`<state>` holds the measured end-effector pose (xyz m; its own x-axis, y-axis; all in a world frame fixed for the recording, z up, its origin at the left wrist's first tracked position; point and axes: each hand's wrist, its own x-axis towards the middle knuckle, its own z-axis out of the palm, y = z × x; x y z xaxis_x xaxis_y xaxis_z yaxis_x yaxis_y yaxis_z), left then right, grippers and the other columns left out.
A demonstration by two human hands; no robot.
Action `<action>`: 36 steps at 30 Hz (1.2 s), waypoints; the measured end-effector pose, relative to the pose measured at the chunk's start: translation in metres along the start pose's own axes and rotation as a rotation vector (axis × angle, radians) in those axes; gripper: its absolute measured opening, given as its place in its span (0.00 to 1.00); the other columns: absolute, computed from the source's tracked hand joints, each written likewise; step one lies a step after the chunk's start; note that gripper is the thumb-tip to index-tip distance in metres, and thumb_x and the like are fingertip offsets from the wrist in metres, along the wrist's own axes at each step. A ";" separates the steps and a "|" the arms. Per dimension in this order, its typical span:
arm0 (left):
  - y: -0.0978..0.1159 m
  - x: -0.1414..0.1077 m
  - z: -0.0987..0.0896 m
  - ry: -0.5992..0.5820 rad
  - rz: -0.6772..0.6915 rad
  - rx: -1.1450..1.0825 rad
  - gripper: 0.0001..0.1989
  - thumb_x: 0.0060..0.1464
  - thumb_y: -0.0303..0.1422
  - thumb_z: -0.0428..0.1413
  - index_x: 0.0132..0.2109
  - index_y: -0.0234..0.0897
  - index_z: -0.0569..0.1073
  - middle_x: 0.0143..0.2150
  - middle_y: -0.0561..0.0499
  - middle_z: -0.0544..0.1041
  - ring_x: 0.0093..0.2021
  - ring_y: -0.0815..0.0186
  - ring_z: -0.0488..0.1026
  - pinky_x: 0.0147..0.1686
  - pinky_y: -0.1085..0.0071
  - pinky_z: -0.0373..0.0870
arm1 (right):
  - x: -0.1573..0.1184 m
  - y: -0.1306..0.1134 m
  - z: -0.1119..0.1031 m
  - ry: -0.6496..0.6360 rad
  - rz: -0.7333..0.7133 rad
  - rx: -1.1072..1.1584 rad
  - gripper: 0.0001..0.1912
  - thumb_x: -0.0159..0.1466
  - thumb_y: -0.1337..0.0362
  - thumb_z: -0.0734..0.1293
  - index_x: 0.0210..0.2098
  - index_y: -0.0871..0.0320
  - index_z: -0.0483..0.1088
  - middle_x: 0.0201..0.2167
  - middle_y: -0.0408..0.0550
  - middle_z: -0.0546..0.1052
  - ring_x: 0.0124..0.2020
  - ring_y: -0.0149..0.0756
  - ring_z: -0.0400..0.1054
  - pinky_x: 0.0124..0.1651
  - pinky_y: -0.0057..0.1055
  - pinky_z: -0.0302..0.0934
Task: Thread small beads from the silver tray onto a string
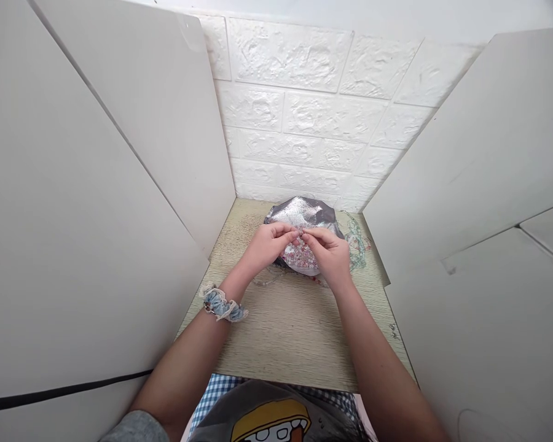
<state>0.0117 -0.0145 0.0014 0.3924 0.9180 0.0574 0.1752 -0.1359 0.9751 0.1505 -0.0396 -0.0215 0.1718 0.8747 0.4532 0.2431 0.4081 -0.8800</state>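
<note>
My left hand (274,244) and my right hand (325,248) meet over a silver, shiny bag (299,212) that lies on the wooden tabletop. Thumb and forefinger of each hand are pinched together, the fingertips almost touching. Between them is a tiny bead-like piece, too small and blurred to name. Right below the fingers, a heap of pink, white and red beads (299,259) rests in the hollow of the bag. My hands hide part of the bag and some beads.
Pale green bead strands (357,245) lie right of the bag, and a thin strand (268,282) lies at its front left. Two small metal pieces (393,331) sit near the right edge of the tabletop (295,337). White panels flank both sides; a white brick-pattern wall (299,110) stands behind.
</note>
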 end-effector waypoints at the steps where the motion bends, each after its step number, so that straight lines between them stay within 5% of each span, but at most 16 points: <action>1: 0.000 0.000 0.000 -0.007 0.006 0.006 0.15 0.46 0.41 0.50 0.31 0.32 0.70 0.26 0.51 0.70 0.19 0.77 0.57 0.19 0.77 0.55 | 0.000 0.000 0.000 -0.004 -0.001 0.002 0.06 0.53 0.64 0.64 0.29 0.56 0.72 0.28 0.44 0.73 0.31 0.32 0.66 0.36 0.30 0.61; 24: -0.001 -0.001 -0.001 0.000 0.022 0.064 0.14 0.47 0.40 0.48 0.30 0.32 0.70 0.26 0.51 0.70 0.20 0.76 0.58 0.20 0.78 0.56 | -0.003 0.000 0.004 -0.026 0.028 0.014 0.07 0.53 0.64 0.64 0.30 0.55 0.72 0.28 0.43 0.74 0.31 0.31 0.67 0.35 0.29 0.62; 36: 0.003 -0.002 0.001 -0.017 -0.007 -0.079 0.14 0.45 0.39 0.51 0.29 0.31 0.70 0.25 0.52 0.69 0.18 0.78 0.56 0.18 0.77 0.55 | -0.004 0.002 0.005 0.003 0.032 0.073 0.06 0.53 0.64 0.64 0.30 0.55 0.72 0.28 0.44 0.74 0.31 0.31 0.67 0.35 0.30 0.62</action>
<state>0.0123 -0.0168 0.0046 0.4069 0.9123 0.0473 0.1063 -0.0987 0.9894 0.1455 -0.0415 -0.0254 0.1817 0.8868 0.4249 0.1670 0.3979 -0.9021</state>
